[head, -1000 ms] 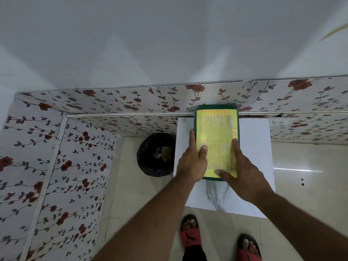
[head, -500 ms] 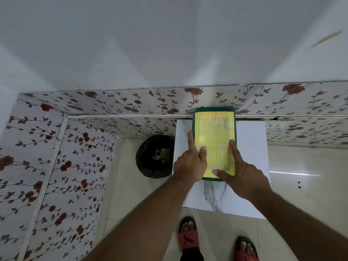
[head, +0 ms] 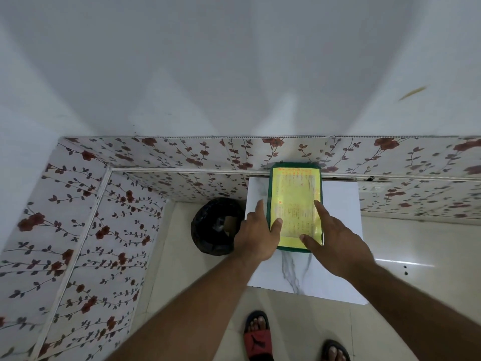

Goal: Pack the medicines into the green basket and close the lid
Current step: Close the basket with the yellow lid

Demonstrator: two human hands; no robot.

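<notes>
The green basket (head: 272,173) stands on a white marble-patterned table (head: 341,204), pushed back against the wall. Its lid (head: 295,194), covered by a yellow sheet with red print, lies flat over the top and hides everything inside. My left hand (head: 256,237) holds the basket's near left edge, thumb on the lid and forefinger along the side. My right hand (head: 335,237) rests on the near right part of the lid with forefinger and thumb spread flat. No medicines are in sight.
A round bin lined with a black bag (head: 216,226) stands on the floor just left of the table. Floral wall panels (head: 182,155) run behind and to the left. My feet in red sandals (head: 256,337) are at the table's near edge.
Both hands have stayed on the lid at the basket's near end. The view has shifted slightly; the left forefinger now lies a little further left of the basket's edge.
</notes>
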